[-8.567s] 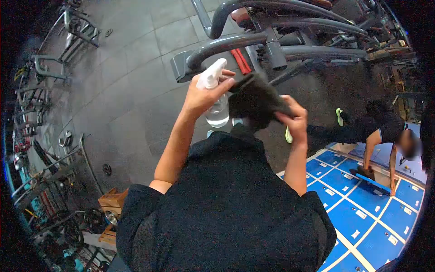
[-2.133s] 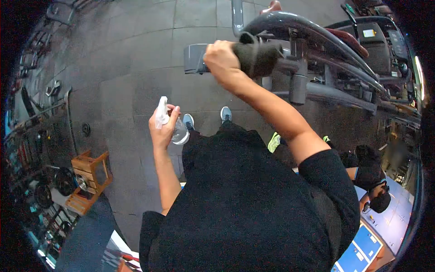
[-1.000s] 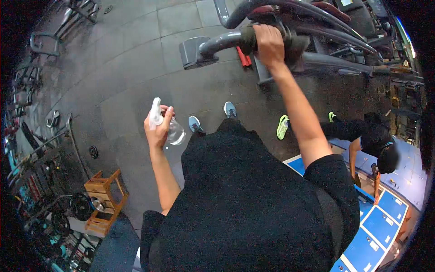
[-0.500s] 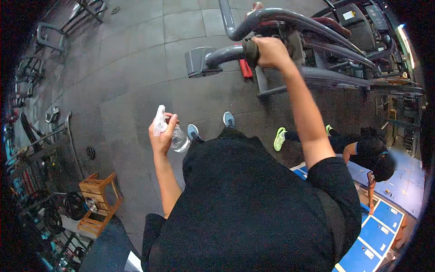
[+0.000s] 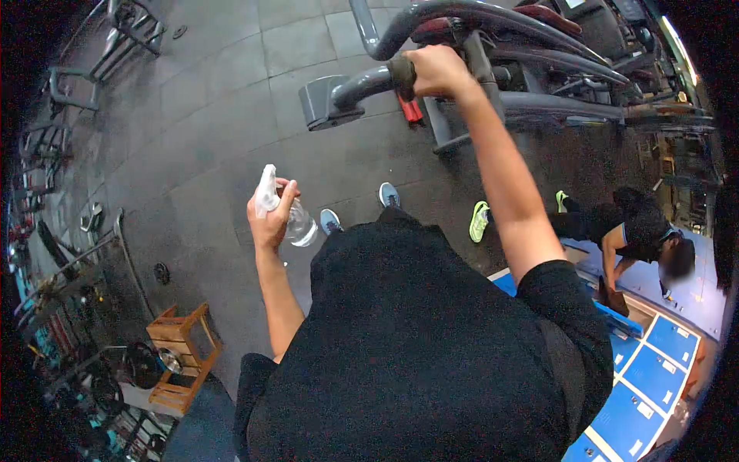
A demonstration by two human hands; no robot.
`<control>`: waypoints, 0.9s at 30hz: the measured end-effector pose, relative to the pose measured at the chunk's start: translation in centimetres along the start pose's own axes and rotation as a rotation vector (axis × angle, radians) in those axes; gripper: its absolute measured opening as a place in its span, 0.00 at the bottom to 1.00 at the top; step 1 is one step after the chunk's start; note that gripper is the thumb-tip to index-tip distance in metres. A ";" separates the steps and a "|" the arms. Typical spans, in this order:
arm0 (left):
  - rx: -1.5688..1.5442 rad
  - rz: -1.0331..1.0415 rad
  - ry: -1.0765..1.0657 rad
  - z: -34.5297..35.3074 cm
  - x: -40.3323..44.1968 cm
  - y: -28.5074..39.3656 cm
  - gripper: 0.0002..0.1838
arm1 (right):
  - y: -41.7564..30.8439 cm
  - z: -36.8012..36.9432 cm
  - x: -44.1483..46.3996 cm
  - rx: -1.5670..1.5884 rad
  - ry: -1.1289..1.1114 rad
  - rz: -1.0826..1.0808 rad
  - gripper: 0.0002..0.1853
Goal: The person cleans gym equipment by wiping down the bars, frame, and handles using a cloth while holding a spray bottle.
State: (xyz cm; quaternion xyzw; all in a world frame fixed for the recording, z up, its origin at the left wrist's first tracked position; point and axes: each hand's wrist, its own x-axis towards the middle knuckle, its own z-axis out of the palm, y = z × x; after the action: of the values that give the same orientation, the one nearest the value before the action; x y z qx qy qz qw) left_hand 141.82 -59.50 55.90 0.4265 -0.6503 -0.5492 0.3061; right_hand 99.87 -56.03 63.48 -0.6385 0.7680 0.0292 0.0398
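Note:
My left hand [image 5: 269,219] is closed around a clear spray bottle [image 5: 301,229] with a white trigger head [image 5: 267,189], held out over the floor to the left of my body. My right arm reaches forward to a grey gym machine [image 5: 454,15]. There my right hand [image 5: 440,71] is wrapped round its handle [image 5: 402,77], by a dark sleeve that could be a grip or a cloth. From the handle a curved grey tube [image 5: 362,86] runs to a blocky grey end piece [image 5: 325,102].
Blue lockers [image 5: 647,369] stand at the lower right, where another person [image 5: 635,231] in dark clothes bends at an open door. A wooden stand [image 5: 181,339] is at the lower left, near weight plates [image 5: 142,363]. Dark floor tiles [image 5: 208,115] lie ahead.
The machine and my right hand have shifted slightly up and left in view. Both hands keep their holds. At the lockers, the other person has moved and a blue door now stands open.

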 end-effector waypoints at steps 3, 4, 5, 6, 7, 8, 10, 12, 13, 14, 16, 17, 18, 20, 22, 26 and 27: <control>0.017 -0.048 -0.047 -0.4 0.2 0.0 0.10 | -2.4 4.2 -2.9 -0.184 0.715 -0.005 0.14; 0.014 -0.040 -0.048 -0.4 0.2 -0.2 0.10 | -3.4 4.6 -2.5 -0.257 0.845 0.043 0.12; 0.005 -0.050 -0.023 -0.3 0.2 -0.7 0.11 | -3.8 4.7 -2.3 -0.273 0.786 0.099 0.13; 0.000 -0.063 -0.002 -0.3 0.1 -1.0 0.11 | -4.2 4.3 -2.2 -0.283 0.722 0.158 0.13; -0.014 -0.033 -0.003 -0.3 0.1 -1.4 0.11 | -3.0 4.0 -1.8 -0.237 0.599 0.059 0.14; -0.013 -0.023 -0.004 -0.2 0.9 -1.8 0.11 | -1.2 3.6 -1.2 -0.196 0.476 -0.046 0.15; 0.070 -0.042 -0.022 -0.2 0.2 -2.0 0.11 | -0.2 -1.1 0.4 0.036 -0.075 -0.093 0.15; 0.070 -0.097 -0.076 -0.6 0.7 -2.6 0.13 | 2.1 0.1 4.5 0.184 -0.381 -0.274 0.13; 0.067 -0.053 -0.076 -0.4 0.9 -1.7 0.13 | 2.8 1.2 5.7 0.276 -0.583 -0.260 0.12; 0.069 -0.023 -0.077 -0.3 0.4 -1.0 0.14 | 2.4 1.1 4.8 0.284 -0.581 -0.255 0.12; 0.068 -0.008 -0.081 -0.4 0.2 0.0 0.13 | 0.4 0.5 2.4 0.084 -0.224 -0.058 0.12; -0.002 -0.037 -0.061 -0.2 0.1 0.6 0.11 | -1.1 0.8 0.0 0.018 0.048 -0.019 0.15; -0.073 -0.068 -0.040 -0.1 -0.1 0.8 0.10 | -2.3 2.3 -1.8 -0.007 0.394 -0.055 0.16; -0.054 -0.066 -0.022 -0.1 -0.1 0.2 0.09 | -4.8 5.4 -3.0 -0.257 0.794 0.062 0.14; -0.034 -0.071 0.005 -0.1 -0.1 -0.2 0.09 | -6.0 5.7 -1.9 -0.329 0.913 0.110 0.10; 0.070 -0.099 -0.004 -0.5 0.5 -2.6 0.14 | -2.5 3.8 1.2 -0.066 0.229 -0.084 0.19; 0.073 -0.106 -0.019 -0.5 0.4 -2.1 0.15 | -1.7 2.5 3.0 -0.024 -0.011 -0.135 0.17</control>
State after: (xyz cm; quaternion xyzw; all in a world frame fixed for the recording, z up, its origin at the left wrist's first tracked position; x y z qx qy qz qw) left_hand 142.53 -60.19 53.94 0.4661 -0.6492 -0.5445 0.2547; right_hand 101.11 -59.02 60.73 -0.6890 0.7227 0.0393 0.0383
